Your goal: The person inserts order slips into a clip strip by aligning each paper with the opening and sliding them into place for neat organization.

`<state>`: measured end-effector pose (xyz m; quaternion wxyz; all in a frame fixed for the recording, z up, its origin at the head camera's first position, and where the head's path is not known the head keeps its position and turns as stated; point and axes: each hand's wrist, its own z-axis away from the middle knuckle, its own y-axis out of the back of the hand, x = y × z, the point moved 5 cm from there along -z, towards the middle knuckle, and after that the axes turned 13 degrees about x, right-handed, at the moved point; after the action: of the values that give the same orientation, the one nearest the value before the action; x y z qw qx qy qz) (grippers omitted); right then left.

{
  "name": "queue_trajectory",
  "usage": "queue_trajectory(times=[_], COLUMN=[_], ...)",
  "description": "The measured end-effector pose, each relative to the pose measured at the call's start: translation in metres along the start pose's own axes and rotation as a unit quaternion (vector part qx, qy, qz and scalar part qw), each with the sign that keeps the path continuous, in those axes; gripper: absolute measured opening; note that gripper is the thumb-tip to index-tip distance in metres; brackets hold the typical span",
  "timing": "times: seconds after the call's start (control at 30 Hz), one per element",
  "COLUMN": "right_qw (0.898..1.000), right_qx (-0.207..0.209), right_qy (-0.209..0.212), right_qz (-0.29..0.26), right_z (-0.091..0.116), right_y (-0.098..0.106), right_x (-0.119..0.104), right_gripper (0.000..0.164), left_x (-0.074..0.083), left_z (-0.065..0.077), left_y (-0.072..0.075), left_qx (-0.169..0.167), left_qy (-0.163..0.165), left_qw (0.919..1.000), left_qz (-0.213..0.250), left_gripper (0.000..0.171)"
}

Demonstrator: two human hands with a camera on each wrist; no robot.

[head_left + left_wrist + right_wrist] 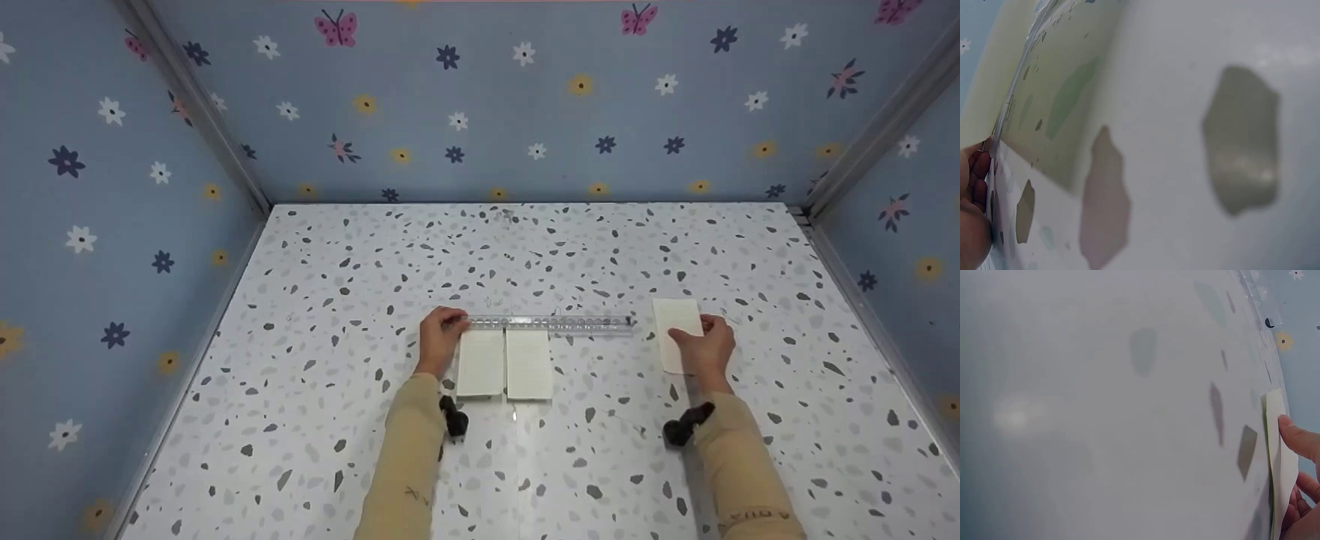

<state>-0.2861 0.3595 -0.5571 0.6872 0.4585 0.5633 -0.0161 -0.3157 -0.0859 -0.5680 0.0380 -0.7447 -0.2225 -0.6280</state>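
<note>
My left hand (441, 337) pinches the left end of a clear ruler (559, 324), which lies straight across the table. Just below the ruler are two cream pieces of paper, the left one (481, 365) and the right one (529, 366), side by side with a narrow gap. Off to the right, my right hand (711, 349) holds a third cream paper (675, 319), thumb on its face and fingers at its right edge. From the right wrist, this paper (1282, 461) looks layered and stands edge-on to the camera. Fingertips of the left hand (976, 219) are partly cut off in the left wrist view.
The speckled white table (360, 255) meets a blue flowered panel (495, 97) at the back. More such panels stand to the left (112, 300) and right (915, 225). Black devices sit at the left wrist (454, 420) and the right wrist (686, 426).
</note>
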Motion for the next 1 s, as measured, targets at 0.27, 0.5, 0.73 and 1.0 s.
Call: queue_trajectory(times=[0.27,0.5,0.73,1.0], right_qw=[1.0,1.0,0.999,0.999], right_qx=[-0.01,-0.015,-0.026,-0.027], right_qy=[-0.017,-0.019,-0.023,-0.025], right_qz=[0.006,-0.004,0.004,0.015], right_z=[-0.0018,-0.0034,-0.0032,-0.0056], right_y=[-0.0002,0.004,0.0058,0.0071], right_x=[0.0018,0.0009,0.0001,0.001], right_gripper=[0.06,0.062,0.064,0.061], left_x=[-0.0012,0.0007,-0.0004,0.0005], left_z=[0.0002,0.0012,0.0002,0.0007], left_y=[-0.0001,0.0007,-0.0001,0.0], left_qx=[0.0,-0.001,-0.002,-0.005], left_qy=[0.001,0.0,-0.001,-0.005], left_qw=[1.0,0.9999,1.0,0.9999], left_qz=[0.001,0.012,0.004,0.01], left_gripper=[0.013,0.014,0.014,0.014])
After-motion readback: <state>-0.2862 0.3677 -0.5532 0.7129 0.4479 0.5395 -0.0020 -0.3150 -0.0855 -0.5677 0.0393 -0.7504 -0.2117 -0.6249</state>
